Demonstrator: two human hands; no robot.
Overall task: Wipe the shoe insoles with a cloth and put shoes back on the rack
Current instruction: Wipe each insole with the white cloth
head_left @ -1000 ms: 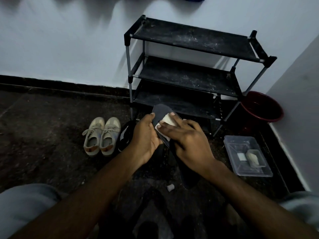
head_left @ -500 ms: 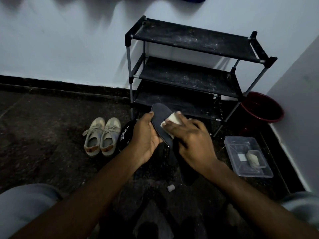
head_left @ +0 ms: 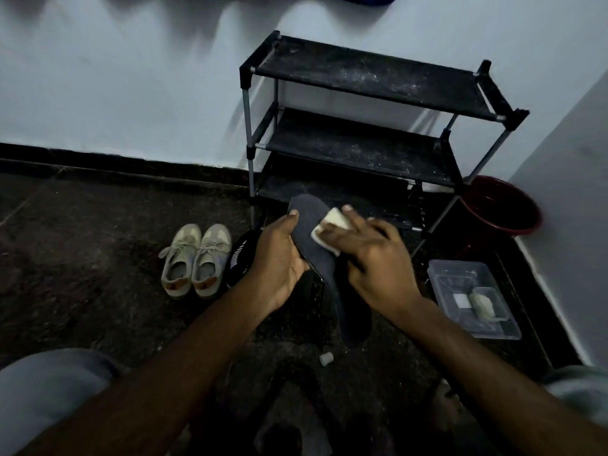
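My left hand (head_left: 279, 255) grips a dark grey insole (head_left: 324, 258) from its left edge, thumb on the toe end. My right hand (head_left: 371, 258) presses a small folded white cloth (head_left: 329, 225) against the insole's upper half, fingers laid over the cloth. A black shoe (head_left: 240, 258) lies on the floor just left of my left hand, partly hidden. A pair of beige sneakers (head_left: 197, 258) stands side by side further left. The black three-shelf shoe rack (head_left: 368, 80) stands against the wall, shelves bare and dusty.
A clear plastic tray (head_left: 473, 301) with small pale items sits on the floor at right. A dark red bucket (head_left: 500, 205) stands in the corner beside the rack. A small white scrap (head_left: 325, 358) lies on the dark floor. My knees show at both lower corners.
The insole has been raised and its toe end shows more above my left thumb. My right hand with the cloth has slid up along the insole.
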